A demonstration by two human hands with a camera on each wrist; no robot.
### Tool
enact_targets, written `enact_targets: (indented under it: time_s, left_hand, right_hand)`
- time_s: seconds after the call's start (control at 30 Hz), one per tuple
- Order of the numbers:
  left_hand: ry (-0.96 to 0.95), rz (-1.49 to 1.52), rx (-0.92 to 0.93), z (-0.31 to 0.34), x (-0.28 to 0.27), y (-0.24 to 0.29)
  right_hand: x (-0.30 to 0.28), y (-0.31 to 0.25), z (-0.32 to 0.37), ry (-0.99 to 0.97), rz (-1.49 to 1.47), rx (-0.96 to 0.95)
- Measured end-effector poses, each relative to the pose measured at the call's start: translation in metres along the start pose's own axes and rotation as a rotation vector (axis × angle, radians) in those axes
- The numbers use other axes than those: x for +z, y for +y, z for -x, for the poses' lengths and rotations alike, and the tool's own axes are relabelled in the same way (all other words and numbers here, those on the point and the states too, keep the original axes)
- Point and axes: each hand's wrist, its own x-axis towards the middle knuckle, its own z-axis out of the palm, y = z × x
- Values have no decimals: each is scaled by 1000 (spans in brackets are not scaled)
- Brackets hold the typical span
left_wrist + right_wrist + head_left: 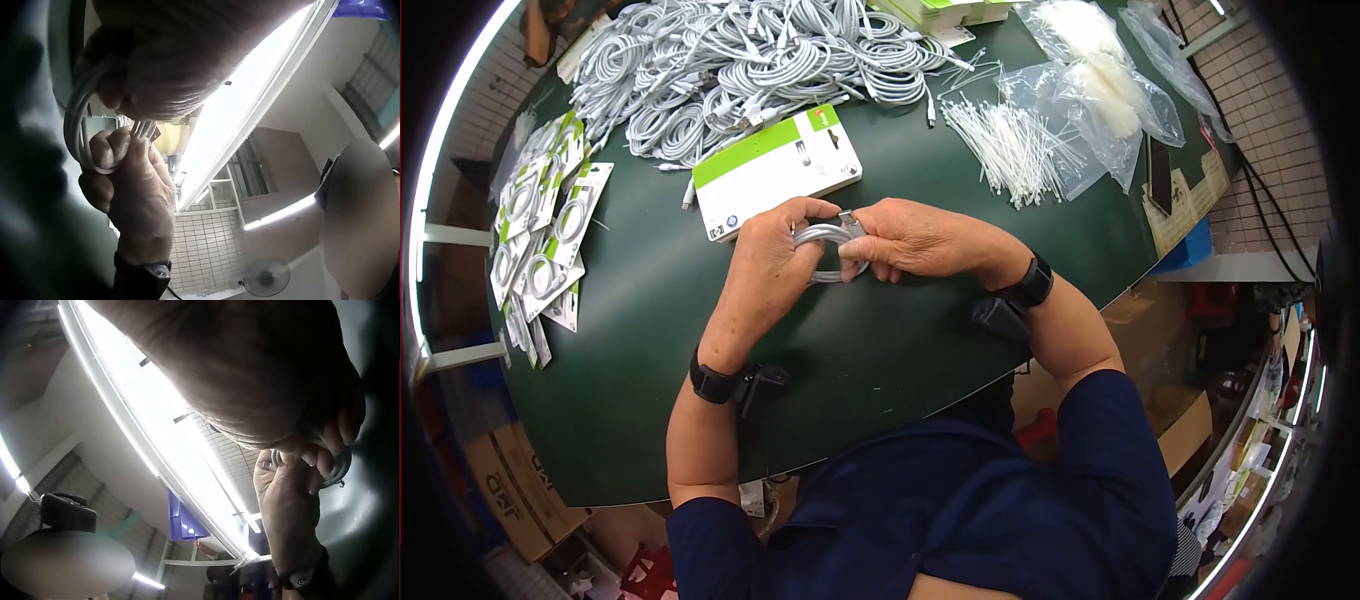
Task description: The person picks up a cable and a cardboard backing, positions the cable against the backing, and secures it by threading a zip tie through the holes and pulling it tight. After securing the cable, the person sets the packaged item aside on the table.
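Note:
Over the middle of the green table (880,340), both hands meet on a small coiled white cable (828,236). My left hand (785,250) has its fingers curled round the left side of the coil. Gripping the other side, my right hand (890,245) pinches it near a connector end. The left wrist view shows the cable loops (76,125) passing under my left hand (175,56), with the right hand's fingers (115,150) curled over them. The right wrist view has my right hand (262,369) close up and the left hand (284,506) behind, both on the coil (340,465).
A white and green box (775,170) lies just behind the hands. A big pile of loose white cables (750,60) fills the back. White zip ties (1010,140) and plastic bags (1100,80) lie at the right. Packaged cables (540,230) are stacked at the left edge.

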Motion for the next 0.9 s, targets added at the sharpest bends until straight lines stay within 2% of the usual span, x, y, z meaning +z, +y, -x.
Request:
enact_targets:
  time_s: [0.23, 0.37, 0.47, 0.5, 0.6, 0.63, 0.73, 0.77, 0.87, 0.9]
  left_hand:
    - [-76, 47, -54, -7, -6, -8]
    - [31, 122, -63, -5, -4, -2]
    - [190, 83, 2, -2, -1, 7]
    - [183, 76, 17, -2, -1, 12]
    - [782, -724, 574, -2, -6, 33]
    - [764, -733, 606, 3, -4, 38]
    - [401, -396, 546, 26, 6, 45]
    - [386, -408, 561, 26, 13, 47]
    - [295, -307, 439, 23, 43, 43]
    - [318, -350, 418, 22, 49, 35]
  right_hand:
    - [3, -2, -1, 61, 60, -2]
    - [8, -1, -3, 171, 6, -61]
    - [5, -4, 0, 208, -40, -97]
    - [3, -5, 2, 223, -36, -106]
    - [-5, -9, 6, 248, -119, -141]
    - [-7, -10, 7, 277, -127, -161]
    - [-11, -13, 11, 266, -163, -193]
    - [-10, -13, 10, 283, -171, -208]
    - [-5, -16, 7, 266, -220, -312]
    - [-4, -16, 5, 311, -123, -368]
